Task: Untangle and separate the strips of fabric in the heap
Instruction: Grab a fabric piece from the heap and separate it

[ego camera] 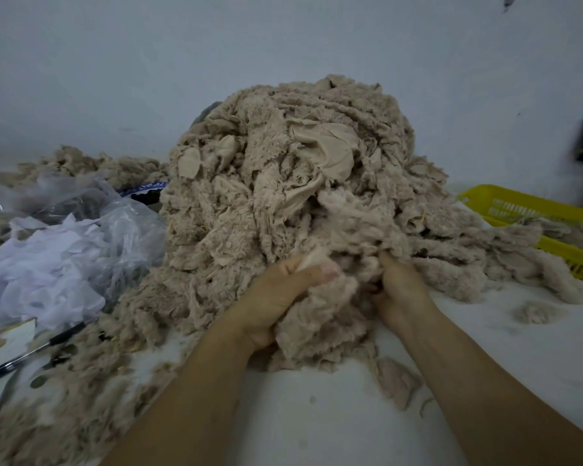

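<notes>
Heap (283, 163): a big mound of beige, fluffy fabric strips that lies on the white bench (317, 422), and its far side reaches the pale wall.
Clump of strips (317, 317): at the near foot of the heap, between the two hands, and joined to the heap above it.
Left hand (276, 297): at the left side of the clump. Its fingers are curled round the fabric, the thumb lies across the top, and a smooth piece of cloth shows under the thumb.
Right hand (401, 290): at the right side of the clump. Its fingers are bent into the fluffy fabric and grip it, and the fingertips are hidden inside.
Yellow basket (519, 203): right of the heap, and some strips from the heap lie over its edge.
Plastic bags (81, 213): left of the heap, crumpled, with thin white material.
Black pen (31, 351): left of the heap and nearer the person, flat on the bench.
Loose tuft (535, 312): right of the heap's foot, alone on the bench.
</notes>
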A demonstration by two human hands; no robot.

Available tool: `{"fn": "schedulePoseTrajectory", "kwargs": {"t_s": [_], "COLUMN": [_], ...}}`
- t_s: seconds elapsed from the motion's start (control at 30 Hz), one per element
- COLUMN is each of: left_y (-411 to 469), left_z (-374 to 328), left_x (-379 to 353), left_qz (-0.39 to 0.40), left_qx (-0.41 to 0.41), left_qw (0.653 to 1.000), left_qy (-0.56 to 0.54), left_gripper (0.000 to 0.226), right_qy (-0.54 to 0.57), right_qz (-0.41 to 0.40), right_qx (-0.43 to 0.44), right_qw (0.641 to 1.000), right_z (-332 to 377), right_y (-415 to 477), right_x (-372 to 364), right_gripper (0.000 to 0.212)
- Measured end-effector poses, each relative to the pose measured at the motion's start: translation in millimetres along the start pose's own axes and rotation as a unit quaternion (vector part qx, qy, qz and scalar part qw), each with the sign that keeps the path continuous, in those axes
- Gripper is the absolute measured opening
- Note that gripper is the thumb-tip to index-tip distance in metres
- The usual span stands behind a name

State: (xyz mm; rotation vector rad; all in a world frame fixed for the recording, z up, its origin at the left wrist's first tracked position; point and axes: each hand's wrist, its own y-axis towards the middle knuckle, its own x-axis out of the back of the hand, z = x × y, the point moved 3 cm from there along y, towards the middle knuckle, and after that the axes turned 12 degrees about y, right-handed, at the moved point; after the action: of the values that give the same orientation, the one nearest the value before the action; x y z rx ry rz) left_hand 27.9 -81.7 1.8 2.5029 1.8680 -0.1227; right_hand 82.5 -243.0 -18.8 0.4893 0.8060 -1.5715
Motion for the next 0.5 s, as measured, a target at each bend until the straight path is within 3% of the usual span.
{"fn": "schedulePoseTrajectory", "kwargs": {"t_s": [0.1, 0.17, 0.27, 0.33, 0.43, 0.5], "left_y": [4.2, 8.2, 11.8, 13.2, 14.0, 14.6], "left_z": [-3.3, -1.7, 0.4, 2.3, 2.3, 0.9], "left_x": [11.3, 17.4, 20.7, 21.6, 26.2, 35.2], "left_qz": [-0.068, -0.105, -0.118, -0.113, -0.122, -0.154], "left_qx": [-0.015, -0.024, -0.046, -0.051, -0.038, -0.045], "left_qw": [0.992, 0.983, 0.975, 0.971, 0.961, 0.923], "left_qy": [-0.101, -0.148, -0.184, -0.204, -0.244, -0.349], "left_gripper": [0.018, 0.028, 0.019, 0.022, 0.031, 0.028], "right_qy": [-0.033, -0.125, -0.247, -0.308, -0.418, -0.512], "right_qz": [-0.024, 0.049, 0.184, 0.237, 0.324, 0.34], "right_qx": [0.012, -0.017, -0.051, -0.024, -0.004, 0.025], "right_qw": [0.999, 0.991, 0.95, 0.921, 0.849, 0.789], "right_z": [11.9, 2.3, -22.1, -28.5, -33.3, -35.3], "right_y": [7.1, 1.0, -17.3, -26.0, -40.3, -39.7], "right_x": [13.8, 6.4, -9.4, -16.7, -22.5, -19.2], "right_gripper": [0.026, 0.044, 0.062, 0.07, 0.031, 0.018]}}
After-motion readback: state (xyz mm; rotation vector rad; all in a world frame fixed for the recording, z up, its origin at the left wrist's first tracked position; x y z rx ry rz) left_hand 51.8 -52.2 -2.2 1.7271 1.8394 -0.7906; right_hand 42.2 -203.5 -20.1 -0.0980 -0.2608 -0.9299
